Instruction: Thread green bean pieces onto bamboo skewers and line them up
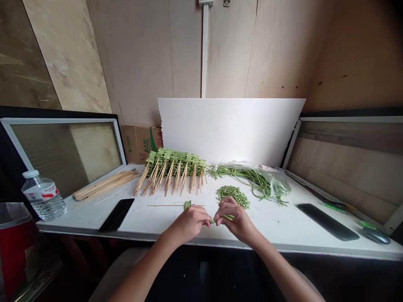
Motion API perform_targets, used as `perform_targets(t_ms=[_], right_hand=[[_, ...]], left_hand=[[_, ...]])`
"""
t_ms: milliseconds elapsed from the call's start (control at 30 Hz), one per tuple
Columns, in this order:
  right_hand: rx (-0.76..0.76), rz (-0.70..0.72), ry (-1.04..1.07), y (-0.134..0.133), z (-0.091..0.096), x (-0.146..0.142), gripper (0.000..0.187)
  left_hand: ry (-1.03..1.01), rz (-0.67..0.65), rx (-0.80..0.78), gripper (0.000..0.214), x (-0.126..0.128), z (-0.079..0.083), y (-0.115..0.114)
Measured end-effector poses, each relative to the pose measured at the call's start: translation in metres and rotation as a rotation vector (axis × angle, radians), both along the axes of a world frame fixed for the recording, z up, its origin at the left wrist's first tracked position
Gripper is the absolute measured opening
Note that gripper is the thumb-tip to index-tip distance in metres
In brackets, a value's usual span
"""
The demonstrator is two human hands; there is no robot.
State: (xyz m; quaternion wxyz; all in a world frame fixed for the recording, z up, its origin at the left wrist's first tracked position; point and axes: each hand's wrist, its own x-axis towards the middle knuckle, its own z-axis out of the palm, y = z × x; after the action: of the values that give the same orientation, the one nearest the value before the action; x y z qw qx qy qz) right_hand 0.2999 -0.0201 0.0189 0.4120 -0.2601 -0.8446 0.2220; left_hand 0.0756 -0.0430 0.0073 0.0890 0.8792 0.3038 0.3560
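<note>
My left hand (pixel 192 221) and my right hand (pixel 236 218) meet near the front edge of the white table (pixel 277 228), both pinched on short green bean pieces (pixel 227 217) between them. Just beyond my left hand lies a bamboo skewer (pixel 166 205) carrying a few bean pieces (pixel 187 204). A small pile of cut bean pieces (pixel 233 194) sits right behind my right hand. Further back is a stack of finished bean skewers (pixel 172 167), and long uncut beans (pixel 252 178) spill from a clear plastic bag (pixel 277 180).
A bundle of bare skewers (pixel 105 185) and a black phone (pixel 117 214) lie at the left, with a water bottle (pixel 43 195) at the table's corner. At the right lie a long black object (pixel 328 221) and a dark oval object (pixel 376 235). A white foam board (pixel 229 128) leans against the wall.
</note>
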Motion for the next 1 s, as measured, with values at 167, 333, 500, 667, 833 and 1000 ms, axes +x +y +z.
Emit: perform_targets(t_ms=[167, 333, 500, 667, 833, 1000], right_hand=[[0.067, -0.233, 0.096, 0.025, 0.002, 0.035, 0.024], [0.019, -0.475, -0.030, 0.055, -0.014, 0.067, 0.036], [-0.008, -0.427, -0.213, 0.055, -0.032, 0.058, 0.039], [0.052, -0.426, -0.231, 0.050, -0.037, 0.051, 0.035], [0.066, -0.444, -0.281, 0.052, -0.041, 0.052, 0.035], [0.030, -0.419, -0.201, 0.041, -0.025, 0.041, 0.041]], left_hand=[[0.128, 0.301, 0.088, 0.045, -0.044, 0.024, 0.003], [0.032, 0.403, 0.047, 0.041, -0.078, 0.038, 0.007], [0.017, 0.345, -0.056, 0.034, -0.060, 0.026, 0.008], [-0.019, 0.330, -0.094, 0.030, -0.054, 0.022, 0.007], [0.001, 0.348, -0.125, 0.034, -0.051, 0.022, 0.003], [-0.009, 0.252, -0.157, 0.045, -0.038, 0.019, -0.003]])
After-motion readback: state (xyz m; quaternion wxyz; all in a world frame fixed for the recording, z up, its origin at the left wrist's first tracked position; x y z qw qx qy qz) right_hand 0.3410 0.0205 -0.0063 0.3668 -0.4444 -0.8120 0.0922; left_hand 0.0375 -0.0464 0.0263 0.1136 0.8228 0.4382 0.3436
